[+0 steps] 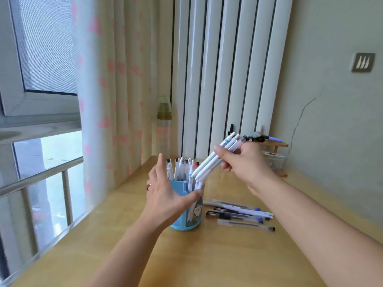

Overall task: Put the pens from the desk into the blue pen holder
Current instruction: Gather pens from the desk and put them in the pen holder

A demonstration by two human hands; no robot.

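Your right hand [244, 160] pinches a few white pens [215, 158], tips just above the blue pen holder [178, 204], already well filled. Your open left hand [165, 195] steadies it. Several pens [240, 214] remain on the desk [186, 255], right of the holder.

Wooden desk [207, 255], blue pen holder [182, 222] standing on it, loose pens [240, 214] (a small cluster) just beside
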